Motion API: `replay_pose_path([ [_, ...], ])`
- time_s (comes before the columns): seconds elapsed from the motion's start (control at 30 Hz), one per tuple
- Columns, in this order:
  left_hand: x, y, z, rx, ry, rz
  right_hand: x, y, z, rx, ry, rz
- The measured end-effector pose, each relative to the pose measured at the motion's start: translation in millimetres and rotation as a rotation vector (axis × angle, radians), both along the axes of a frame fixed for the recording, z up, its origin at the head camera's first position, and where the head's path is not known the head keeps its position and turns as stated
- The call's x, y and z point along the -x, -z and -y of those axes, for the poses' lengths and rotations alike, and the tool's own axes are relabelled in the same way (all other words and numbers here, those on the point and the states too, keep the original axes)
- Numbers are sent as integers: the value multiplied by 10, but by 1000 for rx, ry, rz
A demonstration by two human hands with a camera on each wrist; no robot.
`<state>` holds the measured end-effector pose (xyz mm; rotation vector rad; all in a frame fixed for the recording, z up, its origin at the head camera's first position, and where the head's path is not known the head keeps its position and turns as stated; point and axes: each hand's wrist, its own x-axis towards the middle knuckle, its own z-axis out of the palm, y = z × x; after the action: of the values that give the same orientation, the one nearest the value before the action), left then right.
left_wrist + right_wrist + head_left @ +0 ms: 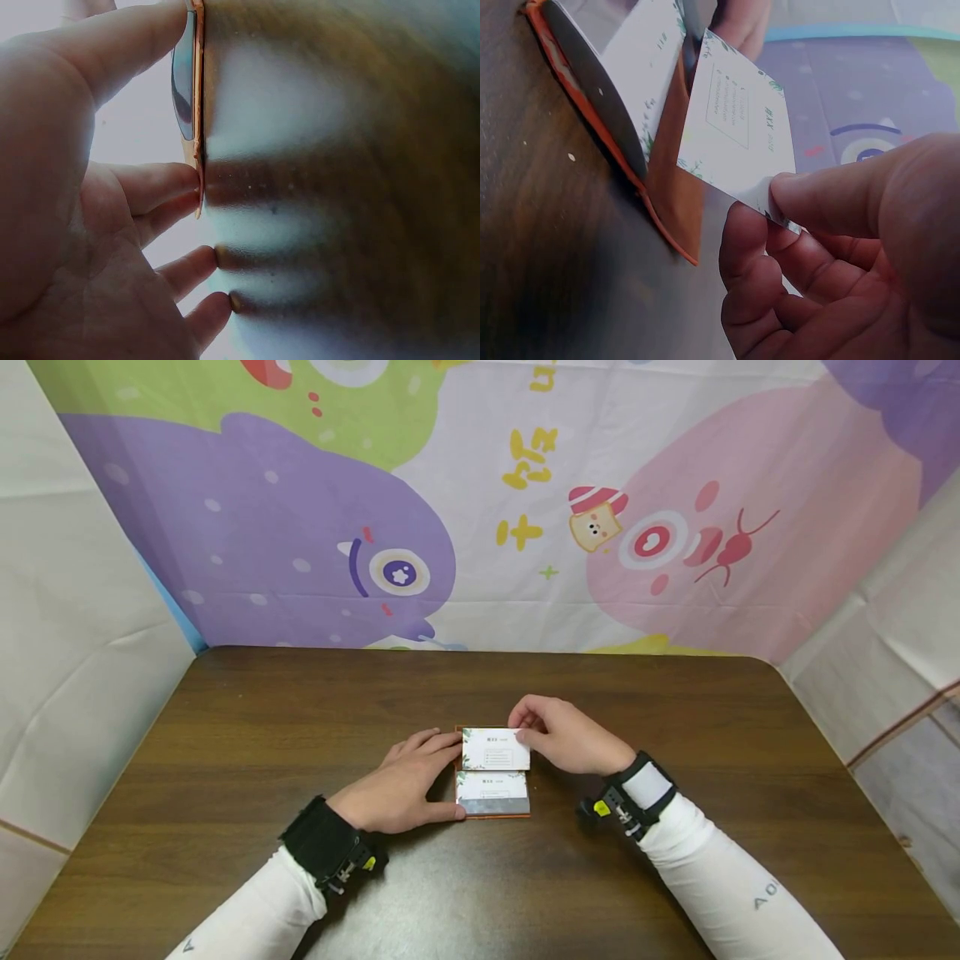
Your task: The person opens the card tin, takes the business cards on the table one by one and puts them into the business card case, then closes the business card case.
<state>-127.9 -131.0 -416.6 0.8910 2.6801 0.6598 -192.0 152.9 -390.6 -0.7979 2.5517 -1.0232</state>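
Observation:
A small orange-brown card holder (495, 815) lies open on the table, with a grey see-through pocket across its near half. Tucked into that pocket is a white business card (491, 787) with printed leaves. My right hand (573, 739) pinches another such business card (735, 120) by one corner between thumb and fingers, above the holder's far half. In the right wrist view this card is tilted and raised off the holder. My left hand (401, 783) rests at the holder's left side, fingers spread, its thumb on the near left corner and a fingertip against the edge (198, 161).
The brown wooden table (300, 710) stretches out around the holder. Behind it hangs a cartoon-printed cloth (487, 585), and white sheets (90, 635) close off both sides. Each wrist wears a black strap (322, 835) with a small camera.

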Motion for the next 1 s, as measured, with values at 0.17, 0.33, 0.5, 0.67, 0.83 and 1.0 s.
replay_pose_path([
  [0.17, 2, 1, -3, 16, -2, 7, -10, 35, 27, -11, -8, 17],
  [0.33, 3, 2, -5, 21, 0, 10, -16, 61, 43, -15, -16, 24],
  [0.5, 3, -7, -1, 14, 2, 16, -21, 86, 49, -16, -16, 17],
  [0.67, 1, -12, 4, 10, 6, 11, -40, 108, 61, -21, -22, 25],
  [0.83, 0, -7, 5, 13, 5, 9, -58, 131, 69, -28, -21, 30],
  [1.0, -1, -9, -2, 16, 1, 11, -81, 131, 65, -40, -26, 31],
])
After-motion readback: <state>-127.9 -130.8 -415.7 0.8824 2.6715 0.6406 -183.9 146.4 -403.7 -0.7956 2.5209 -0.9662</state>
